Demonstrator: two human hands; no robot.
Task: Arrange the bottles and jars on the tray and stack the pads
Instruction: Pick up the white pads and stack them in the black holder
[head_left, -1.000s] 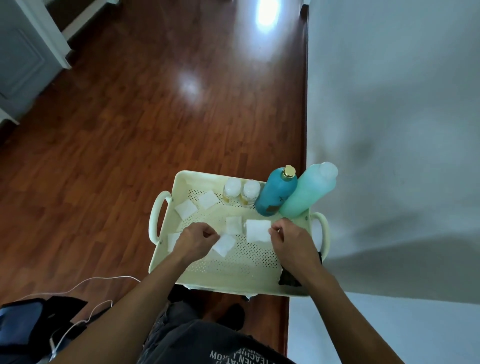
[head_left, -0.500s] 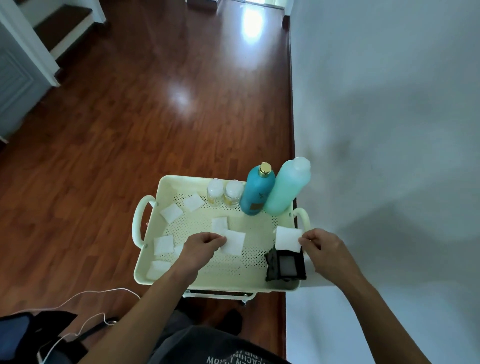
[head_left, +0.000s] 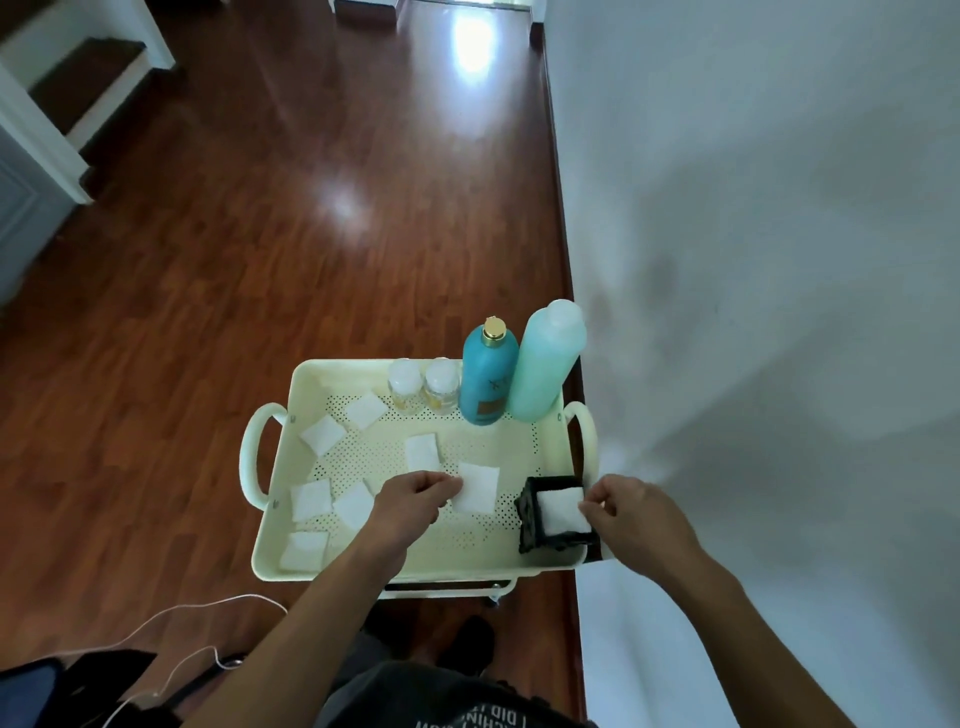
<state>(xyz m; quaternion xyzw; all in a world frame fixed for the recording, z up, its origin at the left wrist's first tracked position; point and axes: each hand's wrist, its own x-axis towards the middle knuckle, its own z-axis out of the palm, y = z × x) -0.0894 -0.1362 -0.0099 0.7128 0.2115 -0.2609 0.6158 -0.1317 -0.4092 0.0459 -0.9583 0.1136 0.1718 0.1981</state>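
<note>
Counting eight pads (head_left: 476, 487), two bottles (head_left: 489, 382), two jars (head_left: 404, 385)

Both forearms bare, reaching forward from the bottom edge and angled toward each other. Left hand (head_left: 415, 501) held palm down, back of the hand up, fingers curled under, thumb and forefinger pinched together at the near left edge of a white pad (head_left: 477, 488). Right hand (head_left: 631, 512) also palm down, wrist slightly bent, fingers curled, thumb and fingertips pinched on the right edge of another white pad (head_left: 561, 512). Hands apart, at about the same height, knuckles pointed away from the body. Left elbow out of view below; right forearm running off toward the lower right corner.
</note>
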